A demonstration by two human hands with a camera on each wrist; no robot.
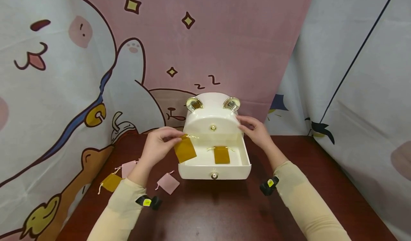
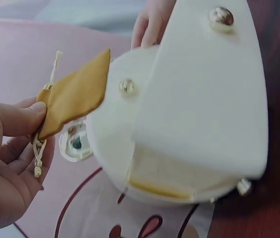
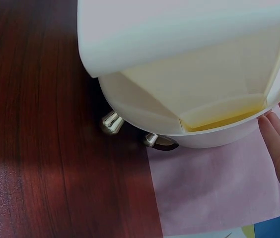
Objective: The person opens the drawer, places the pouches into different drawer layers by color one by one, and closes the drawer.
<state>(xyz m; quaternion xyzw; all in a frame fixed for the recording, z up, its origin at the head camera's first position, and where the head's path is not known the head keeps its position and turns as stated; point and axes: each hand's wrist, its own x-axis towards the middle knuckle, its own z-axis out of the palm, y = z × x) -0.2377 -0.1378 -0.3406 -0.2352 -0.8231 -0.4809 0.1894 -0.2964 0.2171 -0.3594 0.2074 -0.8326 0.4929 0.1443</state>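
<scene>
My left hand (image 1: 162, 144) pinches a mustard-yellow drawstring pouch (image 1: 185, 150) by its corded top, over the left side of a pulled-out drawer (image 1: 199, 172). In the left wrist view the thumb (image 2: 25, 119) lies across the pouch (image 2: 78, 94) near its cord. A second mustard pouch (image 1: 221, 155) lies flat inside the drawer. The drawer belongs to a glossy white box (image 1: 208, 109) with gold ear-shaped parts on top and round knobs in front. My right hand (image 1: 257, 132) rests at the box's right side, thumb and fingers against its edge.
Left of the drawer, a pink pouch (image 1: 168, 183) lies on the dark red-brown table (image 1: 205, 212). Farther left are another mustard pouch (image 1: 111, 182) and a pink one (image 1: 128, 168), partly behind the left forearm. A cartoon-printed cloth (image 1: 224, 37) hangs behind the box.
</scene>
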